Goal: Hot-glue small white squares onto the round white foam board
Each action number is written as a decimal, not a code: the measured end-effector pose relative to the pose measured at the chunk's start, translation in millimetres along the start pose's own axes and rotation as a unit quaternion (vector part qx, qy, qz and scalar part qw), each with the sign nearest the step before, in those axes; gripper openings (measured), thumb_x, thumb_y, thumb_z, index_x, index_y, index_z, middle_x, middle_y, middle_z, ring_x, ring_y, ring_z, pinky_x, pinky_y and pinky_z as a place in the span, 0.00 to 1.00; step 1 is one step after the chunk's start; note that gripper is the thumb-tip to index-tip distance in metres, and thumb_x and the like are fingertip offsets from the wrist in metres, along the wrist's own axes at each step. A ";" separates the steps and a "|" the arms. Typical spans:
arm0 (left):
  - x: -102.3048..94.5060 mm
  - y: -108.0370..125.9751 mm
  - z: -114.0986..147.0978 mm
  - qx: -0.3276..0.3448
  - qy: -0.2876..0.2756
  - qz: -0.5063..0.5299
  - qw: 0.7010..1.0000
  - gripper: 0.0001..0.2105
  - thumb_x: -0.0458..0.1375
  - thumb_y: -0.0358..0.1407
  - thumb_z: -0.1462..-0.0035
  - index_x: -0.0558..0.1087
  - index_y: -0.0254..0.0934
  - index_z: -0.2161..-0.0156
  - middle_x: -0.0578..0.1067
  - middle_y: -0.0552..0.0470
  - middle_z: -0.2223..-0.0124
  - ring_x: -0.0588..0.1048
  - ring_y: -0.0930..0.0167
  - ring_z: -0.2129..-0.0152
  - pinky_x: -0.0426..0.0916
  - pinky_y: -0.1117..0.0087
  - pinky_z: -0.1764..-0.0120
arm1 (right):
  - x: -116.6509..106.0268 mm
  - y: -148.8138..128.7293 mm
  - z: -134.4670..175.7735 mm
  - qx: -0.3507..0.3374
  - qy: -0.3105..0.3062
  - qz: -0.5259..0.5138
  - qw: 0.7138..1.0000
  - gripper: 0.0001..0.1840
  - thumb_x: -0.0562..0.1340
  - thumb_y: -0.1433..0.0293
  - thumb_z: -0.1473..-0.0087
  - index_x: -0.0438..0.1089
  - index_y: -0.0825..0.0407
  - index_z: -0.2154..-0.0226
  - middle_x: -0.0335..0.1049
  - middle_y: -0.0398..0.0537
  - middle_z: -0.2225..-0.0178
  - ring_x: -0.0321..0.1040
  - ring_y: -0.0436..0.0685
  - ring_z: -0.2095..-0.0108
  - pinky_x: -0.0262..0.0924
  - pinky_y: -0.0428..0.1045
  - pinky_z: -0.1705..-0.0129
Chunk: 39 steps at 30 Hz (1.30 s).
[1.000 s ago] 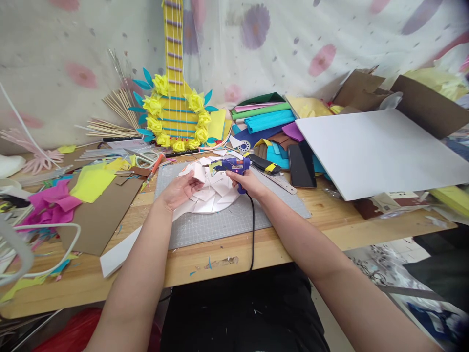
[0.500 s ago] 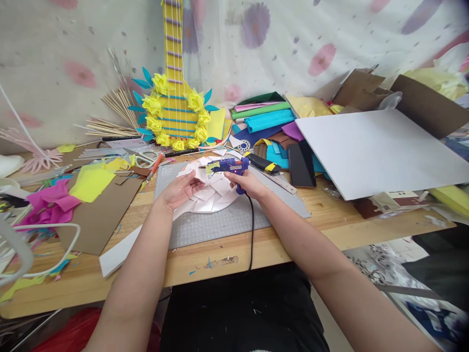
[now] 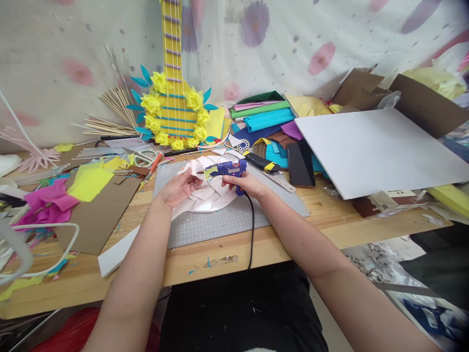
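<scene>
here on my feed, the left hand (image 3: pixel 182 189) has thumb and fingertips closed on a folded white paper piece (image 3: pixel 194 167), and the right hand (image 3: pixel 245 184) wraps the grip of a blue hot glue gun (image 3: pixel 224 169), its nozzle right up by that paper; contact, i can't call from here. below both, the rounded white panel (image 3: pixel 183 207) sits on the gray cutting mat (image 3: pixel 198 232), and look at the coverage: overlapping white paper pieces (image 3: pixel 205 193) fill most of the surface i can see. i'd judge this layering well along, though my hands hide some of it. the long white neck (image 3: pixel 116 251) running out beneath the left forearm (image 3: pixel 146 254) shows smooth and bare, and the piece in my fingers isn't laid down yet, so some is left. now the lettering: there's a pale label (image 3: pixel 233 171) on the gun's side, too small to read. the box (image 3: pixel 394 199) at right carries print, blurred to me; no brand is legible.
</scene>
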<state>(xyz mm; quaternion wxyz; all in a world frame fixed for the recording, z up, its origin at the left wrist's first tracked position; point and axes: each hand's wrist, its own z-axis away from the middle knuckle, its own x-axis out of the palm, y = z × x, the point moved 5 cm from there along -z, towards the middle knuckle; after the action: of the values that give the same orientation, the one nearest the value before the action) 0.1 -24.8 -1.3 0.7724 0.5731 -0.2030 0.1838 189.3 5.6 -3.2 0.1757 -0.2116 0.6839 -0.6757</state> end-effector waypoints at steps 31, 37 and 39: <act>3.9 4.1 3.5 -0.001 0.010 -0.024 1.000 0.06 0.57 0.34 0.40 0.76 0.34 0.62 0.78 0.51 0.69 0.76 0.75 0.70 0.73 0.73 0.60 | -15.1 -1.2 -0.9 -0.012 0.076 0.063 0.995 0.27 0.67 0.46 0.63 0.62 0.51 0.83 0.60 0.41 0.82 0.57 0.49 0.78 0.51 0.47 0.75; 1.2 4.3 1.4 0.007 0.011 -0.019 1.000 0.07 0.57 0.34 0.40 0.76 0.34 0.61 0.79 0.49 0.66 0.76 0.74 0.68 0.72 0.73 0.59 | -9.8 -1.7 -0.4 -0.017 0.061 0.067 0.996 0.27 0.67 0.45 0.65 0.63 0.51 0.81 0.61 0.41 0.82 0.55 0.48 0.78 0.50 0.47 0.75; 0.4 3.7 0.5 0.011 0.011 -0.020 1.000 0.07 0.57 0.34 0.40 0.76 0.34 0.60 0.79 0.49 0.65 0.77 0.74 0.67 0.72 0.73 0.58 | -5.5 -3.7 0.9 -0.018 0.053 0.064 0.996 0.27 0.67 0.45 0.66 0.63 0.51 0.81 0.61 0.41 0.82 0.55 0.48 0.77 0.50 0.47 0.75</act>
<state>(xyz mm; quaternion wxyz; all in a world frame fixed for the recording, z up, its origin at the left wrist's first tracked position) -1.6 -24.3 2.0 0.7718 0.5835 -0.1809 0.1765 194.6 7.8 0.2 0.1784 -0.1348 0.7167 -0.6606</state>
